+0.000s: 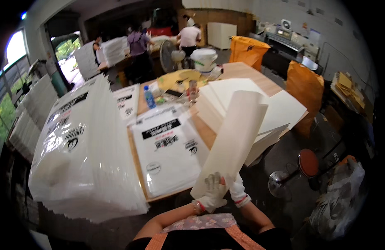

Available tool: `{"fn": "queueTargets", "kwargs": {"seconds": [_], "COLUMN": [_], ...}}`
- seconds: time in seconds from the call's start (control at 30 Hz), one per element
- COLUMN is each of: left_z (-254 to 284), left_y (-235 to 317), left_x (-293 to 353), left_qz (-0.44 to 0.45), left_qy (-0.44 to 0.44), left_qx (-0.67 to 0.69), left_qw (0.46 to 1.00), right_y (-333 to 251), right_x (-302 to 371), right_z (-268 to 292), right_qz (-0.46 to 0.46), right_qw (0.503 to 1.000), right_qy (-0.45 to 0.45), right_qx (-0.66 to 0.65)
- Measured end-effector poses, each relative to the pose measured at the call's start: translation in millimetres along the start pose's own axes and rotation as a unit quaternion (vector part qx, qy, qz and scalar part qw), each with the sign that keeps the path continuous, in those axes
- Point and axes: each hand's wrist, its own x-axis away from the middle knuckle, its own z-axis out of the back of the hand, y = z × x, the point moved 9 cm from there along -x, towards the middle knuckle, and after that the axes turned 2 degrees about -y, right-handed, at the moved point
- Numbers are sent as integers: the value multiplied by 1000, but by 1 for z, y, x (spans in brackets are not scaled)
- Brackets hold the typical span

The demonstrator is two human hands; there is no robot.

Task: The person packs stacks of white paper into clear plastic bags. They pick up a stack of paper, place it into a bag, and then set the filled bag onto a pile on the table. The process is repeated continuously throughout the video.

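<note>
A large cream sheet of paper (232, 137), bent into a curve, rises from my hands and leans over the table toward the far right. My left hand (213, 193), in a white knit glove with a red cuff band, grips its near end with the fingers over the front. My right hand (238, 191), gloved likewise, holds the sheet's near right edge, its fingers partly hidden. Behind the sheet lies a fanned stack of white sheets (280, 110). To the left, a printed white plastic bag (169, 160) lies flat on the wooden table (205, 132).
A tall pile of printed plastic bags (82, 141) fills the left. A blue-labelled bottle (149, 98), a phone (173, 93) and a white bucket (204, 60) stand or lie farther back. Orange sacks (305, 93) and a red stool (308, 163) are at right. Several people work behind.
</note>
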Motion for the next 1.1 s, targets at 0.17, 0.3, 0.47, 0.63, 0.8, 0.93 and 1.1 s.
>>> {"fn": "queueTargets", "kwargs": {"seconds": [0.17,0.3,0.47,0.63,0.8,0.93,1.1], "left_z": [-79,-139,-187,-112,-60,-35,-112], "left_y": [-110,-250,-312,-354,-218,-137,-150], "left_x": [14,45,9,-87,-117,-77,-11], "left_qz": [153,271,284,245,88,85,40], "left_qy": [-121,-37,-125,56,-33,-23,-53], "left_qx": [407,91,448,718,553,319,201], "left_qw": [892,958,839,649,828,944,977], "right_y": [-9,-78,-124,-47,-12,-23,45], "right_x": [-3,23,54,61,-10,-76,-125], "right_z": [25,27,-4,-30,-73,-78,-62], "right_qz": [83,60,111,-52,-31,11,-132], "right_qw": [990,958,848,692,710,820,772], "right_qy": [64,-21,-156,-317,-333,-120,-44], "right_qx": [94,280,495,647,619,560,620]}}
